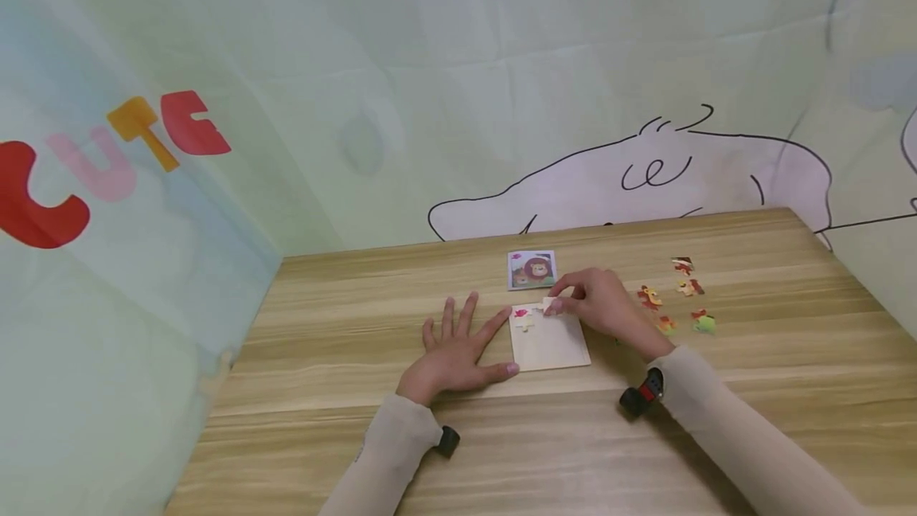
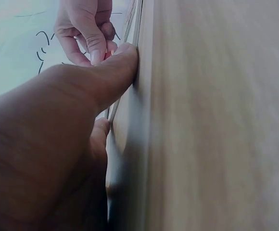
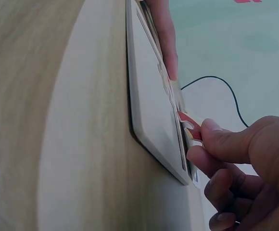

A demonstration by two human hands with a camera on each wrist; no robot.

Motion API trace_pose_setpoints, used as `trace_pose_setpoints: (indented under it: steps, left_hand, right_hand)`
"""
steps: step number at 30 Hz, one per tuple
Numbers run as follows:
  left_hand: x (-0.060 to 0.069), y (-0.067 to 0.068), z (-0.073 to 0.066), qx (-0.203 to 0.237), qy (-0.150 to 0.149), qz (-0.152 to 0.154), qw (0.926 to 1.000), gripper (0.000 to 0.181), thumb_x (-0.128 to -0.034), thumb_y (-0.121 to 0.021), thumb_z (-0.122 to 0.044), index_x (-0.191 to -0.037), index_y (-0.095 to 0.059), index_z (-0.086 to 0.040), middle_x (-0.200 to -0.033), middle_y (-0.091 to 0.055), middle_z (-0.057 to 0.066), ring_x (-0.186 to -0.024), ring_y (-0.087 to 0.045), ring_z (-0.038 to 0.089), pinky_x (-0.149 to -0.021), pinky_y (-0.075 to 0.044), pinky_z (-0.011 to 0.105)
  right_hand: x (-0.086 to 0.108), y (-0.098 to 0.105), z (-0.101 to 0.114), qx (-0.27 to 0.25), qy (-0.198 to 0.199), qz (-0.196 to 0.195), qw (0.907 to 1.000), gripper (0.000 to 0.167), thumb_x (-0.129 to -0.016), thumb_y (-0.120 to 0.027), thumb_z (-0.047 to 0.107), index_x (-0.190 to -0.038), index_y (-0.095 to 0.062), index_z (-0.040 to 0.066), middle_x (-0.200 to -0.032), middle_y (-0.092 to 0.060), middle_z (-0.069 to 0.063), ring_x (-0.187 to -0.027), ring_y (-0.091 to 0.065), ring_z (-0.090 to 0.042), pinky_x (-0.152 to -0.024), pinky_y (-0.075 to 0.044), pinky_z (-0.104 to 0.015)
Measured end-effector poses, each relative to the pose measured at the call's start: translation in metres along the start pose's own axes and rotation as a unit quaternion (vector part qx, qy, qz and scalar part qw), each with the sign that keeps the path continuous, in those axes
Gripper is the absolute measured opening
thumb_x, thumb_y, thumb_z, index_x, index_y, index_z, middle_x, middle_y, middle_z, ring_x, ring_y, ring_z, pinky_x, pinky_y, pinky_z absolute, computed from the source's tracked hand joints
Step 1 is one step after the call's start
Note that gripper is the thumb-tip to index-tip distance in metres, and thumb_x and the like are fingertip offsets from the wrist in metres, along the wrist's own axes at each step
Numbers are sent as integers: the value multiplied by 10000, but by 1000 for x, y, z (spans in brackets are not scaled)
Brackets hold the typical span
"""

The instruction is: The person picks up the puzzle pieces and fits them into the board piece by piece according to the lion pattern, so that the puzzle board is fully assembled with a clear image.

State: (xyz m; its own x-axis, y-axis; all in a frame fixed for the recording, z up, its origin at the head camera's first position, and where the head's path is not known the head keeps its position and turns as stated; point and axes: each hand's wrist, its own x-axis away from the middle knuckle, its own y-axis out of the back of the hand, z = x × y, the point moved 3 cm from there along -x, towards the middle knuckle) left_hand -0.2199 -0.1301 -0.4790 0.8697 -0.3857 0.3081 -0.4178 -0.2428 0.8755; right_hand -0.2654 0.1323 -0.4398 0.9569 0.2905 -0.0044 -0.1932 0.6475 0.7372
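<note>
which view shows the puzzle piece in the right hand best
The right wrist view: the puzzle piece appears largest there, its red visible, pinched by the right hand. The head view shows it small, partly hidden by that hand; the left wrist view, just a reddish sliver.

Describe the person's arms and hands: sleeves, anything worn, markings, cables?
Left hand and right hand are bare, no gloves. Left sleeve and right sleeve are long, plain, pale beige; the left has a small dark mark, too small to read. Each wrist carries a small black camera: left camera, right camera. The right one's black strap shows a red patch. No cables visible on either arm.
</note>
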Motion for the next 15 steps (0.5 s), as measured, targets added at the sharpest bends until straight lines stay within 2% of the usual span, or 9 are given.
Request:
trace_pose_setpoints:
  steps: [8,15]
  left_hand:
    - [-4,-1,1,19,33,90,10000,945,-924,-549,-836,-1688,-70,-552,-1820,214,67,-1641,281,470,-1235,119,816]
    - [-2,0,0,-18,54,104,9999,932,-926,-544,-838,-1673,-47,-583,-1817,229,46,-1643,285,457,-1237,122,812]
  right_hand:
    - [0,-8,5,22,286,-9,9996,104,-982,-799,199,-1065,-843,154,-634,-535,17,-618,-479,-141,-537,-341,-248]
    - [-3,-15,7,78,98,157,9998,121,-991,-793,220,-1083,-843,160,-636,-545,17,-600,-494,-137,-532,-363,-244]
